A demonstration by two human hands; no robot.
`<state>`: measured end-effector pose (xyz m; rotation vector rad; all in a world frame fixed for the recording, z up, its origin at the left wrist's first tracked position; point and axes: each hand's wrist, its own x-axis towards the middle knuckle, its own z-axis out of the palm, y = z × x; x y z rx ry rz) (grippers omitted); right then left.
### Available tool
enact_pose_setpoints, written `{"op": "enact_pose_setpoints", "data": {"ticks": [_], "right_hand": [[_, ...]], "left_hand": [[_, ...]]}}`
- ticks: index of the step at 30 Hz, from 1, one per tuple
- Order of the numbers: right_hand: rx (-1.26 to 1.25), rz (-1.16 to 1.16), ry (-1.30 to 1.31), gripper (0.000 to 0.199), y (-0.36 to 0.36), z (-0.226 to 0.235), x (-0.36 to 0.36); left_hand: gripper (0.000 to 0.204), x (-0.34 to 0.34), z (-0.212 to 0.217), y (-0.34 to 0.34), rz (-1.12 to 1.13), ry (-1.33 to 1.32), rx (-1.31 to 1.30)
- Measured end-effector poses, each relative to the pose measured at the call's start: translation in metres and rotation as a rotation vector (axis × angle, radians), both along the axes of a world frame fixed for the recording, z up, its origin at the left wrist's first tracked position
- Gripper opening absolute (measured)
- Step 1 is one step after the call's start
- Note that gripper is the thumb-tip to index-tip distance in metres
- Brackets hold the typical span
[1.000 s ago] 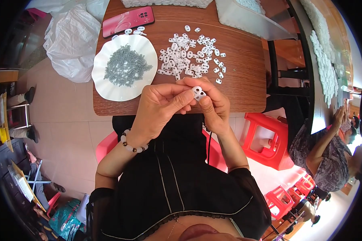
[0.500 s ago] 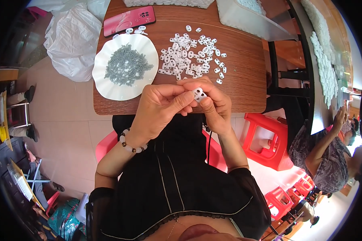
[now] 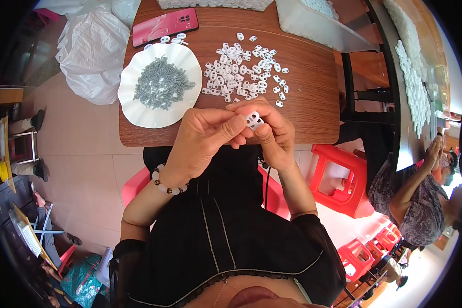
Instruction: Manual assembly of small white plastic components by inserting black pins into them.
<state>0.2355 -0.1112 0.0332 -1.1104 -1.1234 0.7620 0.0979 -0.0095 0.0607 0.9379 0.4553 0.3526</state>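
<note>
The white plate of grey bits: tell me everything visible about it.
The white plate is round with a wavy, scalloped rim and looks like plastic or ceramic. It lies flat on the brown wooden table, near its left front edge. A loose heap of small grey pieces fills its middle. Neither hand touches it; the left hand is nearest.

One plate [image 3: 138,110], one phone [image 3: 164,26]
</note>
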Motion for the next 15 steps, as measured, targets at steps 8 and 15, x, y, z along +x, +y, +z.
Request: {"op": "enact_pose_setpoints", "data": {"ticks": [8,15], "right_hand": [[0.031,0.011,0.005,0.042,0.0,0.001,0.0],[0.112,0.09,0.145,0.043,0.002,-0.013,0.004]], "left_hand": [[0.026,-0.001,-0.003,0.0,-0.02,-0.046,-0.033],[0.03,0.003,-0.001,-0.008,0.029,-0.048,0.15]]}}
